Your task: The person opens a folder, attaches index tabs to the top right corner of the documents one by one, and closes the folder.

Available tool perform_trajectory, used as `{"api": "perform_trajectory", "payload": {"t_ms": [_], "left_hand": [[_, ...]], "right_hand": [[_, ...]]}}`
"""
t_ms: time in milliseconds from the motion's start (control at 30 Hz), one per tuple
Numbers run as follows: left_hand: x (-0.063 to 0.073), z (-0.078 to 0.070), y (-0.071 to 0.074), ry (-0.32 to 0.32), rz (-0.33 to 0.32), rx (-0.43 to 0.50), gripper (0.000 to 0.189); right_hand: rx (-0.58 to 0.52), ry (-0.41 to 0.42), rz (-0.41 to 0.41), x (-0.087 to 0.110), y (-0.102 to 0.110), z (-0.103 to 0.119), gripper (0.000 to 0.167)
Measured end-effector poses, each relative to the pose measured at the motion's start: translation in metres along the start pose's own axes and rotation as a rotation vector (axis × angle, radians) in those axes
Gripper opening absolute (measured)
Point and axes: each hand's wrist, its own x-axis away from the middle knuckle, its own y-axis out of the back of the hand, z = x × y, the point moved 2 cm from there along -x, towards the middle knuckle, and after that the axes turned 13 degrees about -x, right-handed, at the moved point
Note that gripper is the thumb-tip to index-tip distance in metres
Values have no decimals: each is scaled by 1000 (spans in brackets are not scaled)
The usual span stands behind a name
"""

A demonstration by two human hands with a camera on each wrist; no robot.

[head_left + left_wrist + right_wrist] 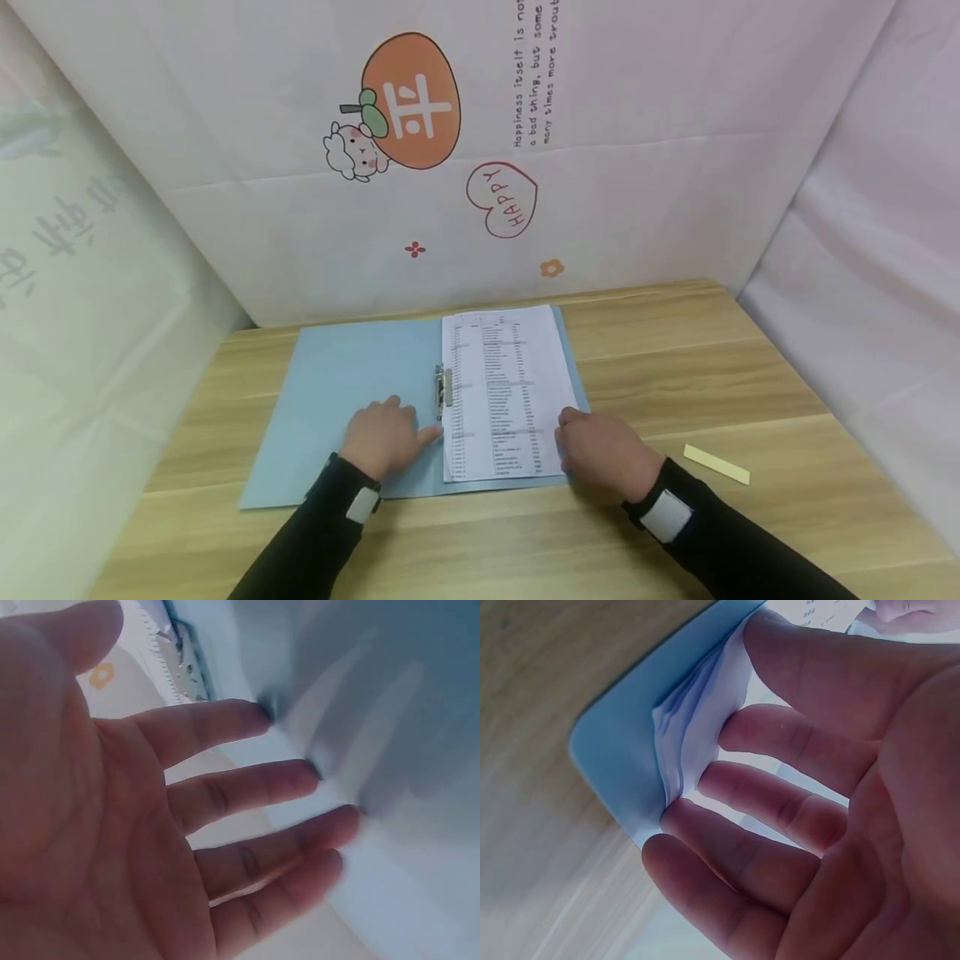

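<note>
A light-blue clip folder (352, 367) lies spread on the wooden table, with a stack of printed sheets (510, 400) on its right side. A metal clip (442, 390) sits at the sheets' left edge, by the spine. On the bare left cover rests my left hand (384, 437), fingers extended, its thumb pointing toward the sheets below the clip. My right hand (606, 450) touches the lower right edge of the sheets with bent, spaced fingers (780, 799). In the right wrist view, the paper edges (697, 727) look slightly fanned near the folder's corner.
A pale yellow strip (716, 464) lies on the table (660, 358) to the right of my right hand. White printed cloth (637, 192) hangs behind the table, with more cloth at both sides.
</note>
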Motion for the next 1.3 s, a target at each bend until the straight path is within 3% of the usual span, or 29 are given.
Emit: {"api": "perform_trajectory", "payload": {"t_ms": [200, 433, 667, 833, 1033, 1300], "left_hand": [[-13, -15, -1, 1, -5, 25, 76], [-4, -38, 3, 35, -67, -42, 83], [6, -57, 7, -51, -74, -167, 71], [7, -61, 4, -59, -51, -161, 69], [6, -62, 3, -76, -99, -149, 73], [7, -67, 8, -63, -88, -175, 74]], "right_hand": [[17, 27, -24, -1, -1, 0, 18], [35, 39, -34, -2, -2, 2, 21], [16, 22, -39, -1, -3, -1, 20], [5, 25, -41, -2, -4, -2, 19], [-16, 7, -43, -3, -3, -1, 18], [-40, -124, -27, -5, 3, 3, 14]]}}
